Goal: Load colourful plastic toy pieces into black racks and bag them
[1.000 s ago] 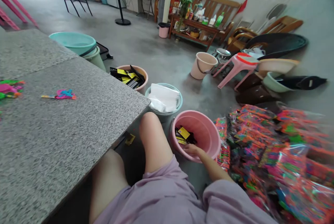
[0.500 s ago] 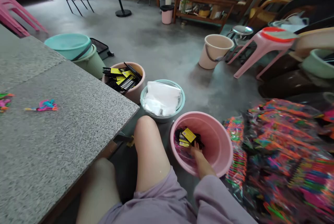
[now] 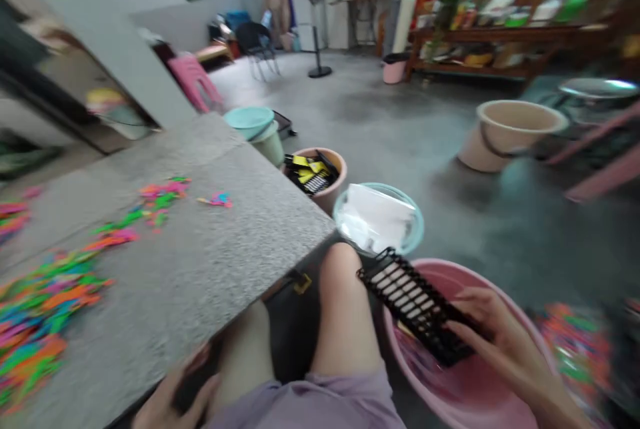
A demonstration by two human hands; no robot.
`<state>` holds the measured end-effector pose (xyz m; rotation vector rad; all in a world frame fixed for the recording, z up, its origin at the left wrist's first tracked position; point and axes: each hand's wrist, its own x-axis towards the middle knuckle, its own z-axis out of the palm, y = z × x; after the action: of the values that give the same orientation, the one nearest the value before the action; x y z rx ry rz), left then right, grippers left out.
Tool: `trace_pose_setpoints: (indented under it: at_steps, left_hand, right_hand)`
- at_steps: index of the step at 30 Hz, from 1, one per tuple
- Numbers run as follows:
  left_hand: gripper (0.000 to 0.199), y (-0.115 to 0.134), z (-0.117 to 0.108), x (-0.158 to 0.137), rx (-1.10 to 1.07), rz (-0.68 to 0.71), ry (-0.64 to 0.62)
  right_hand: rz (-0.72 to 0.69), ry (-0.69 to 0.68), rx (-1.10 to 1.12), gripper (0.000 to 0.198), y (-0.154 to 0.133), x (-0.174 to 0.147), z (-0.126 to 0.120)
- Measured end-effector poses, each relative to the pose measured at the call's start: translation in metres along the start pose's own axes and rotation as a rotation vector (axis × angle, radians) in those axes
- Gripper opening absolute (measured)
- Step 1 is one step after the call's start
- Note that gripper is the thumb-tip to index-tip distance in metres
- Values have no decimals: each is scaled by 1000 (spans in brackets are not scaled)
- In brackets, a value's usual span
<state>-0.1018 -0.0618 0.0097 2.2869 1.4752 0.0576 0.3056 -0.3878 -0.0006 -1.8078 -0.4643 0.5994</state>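
My right hand (image 3: 493, 332) grips one end of a black plastic grid tray (image 3: 413, 299), its thumb on the near face. The tray is tilted above the pink bucket (image 3: 470, 269), and pale light shows through its slots. Inside the bucket, clear plastic and a bit of yellow are partly visible below the tray. My left hand (image 3: 173, 399) is low beside my thigh, at the edge of the stone-topped table (image 3: 260, 215). Its thumb and fingers are apart, with only a dark gap between them.
Colourful small plastic pieces (image 3: 55, 302) are heaped on the table's left. Beyond my knee stand a teal basin (image 3: 417, 222) with white bags and a peach bucket (image 3: 343, 172) of black trays and yellow cards. A beige bucket (image 3: 493, 142) stands farther right; bagged colourful pieces (image 3: 575, 342) lie beside the pink bucket.
My right hand has come up from inside the pink bucket with the black tray. My view has turned left and up, and my left hand now shows at the bottom.
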Motion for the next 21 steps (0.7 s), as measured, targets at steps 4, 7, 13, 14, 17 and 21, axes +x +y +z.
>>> trace_pose_setpoints:
  at_steps: [4, 7, 13, 14, 17, 21]
  left_hand:
    - [100, 57, -27, 21, -930, 260, -157]
    - [83, 66, -56, 37, -961, 252, -343]
    - [51, 8, -53, 80, -714, -5, 152]
    - [48, -1, -47, 88, -675, -54, 234]
    - [53, -24, -31, 105, -544, -171, 441]
    - [69, -72, -38, 104, -377, -302, 648]
  right_hand:
    - [-239, -715, 6, 28, -90, 36, 117]
    - [-447, -1097, -44, 23, -141, 63, 212]
    - [-720, -1005, -285, 26, -166, 136, 349]
    - [-782, -895, -338, 29, -159, 149, 366]
    - [-886, -573, -502, 40, -123, 187, 402]
    - [-1012, -280, -622, 50, -69, 227, 411]
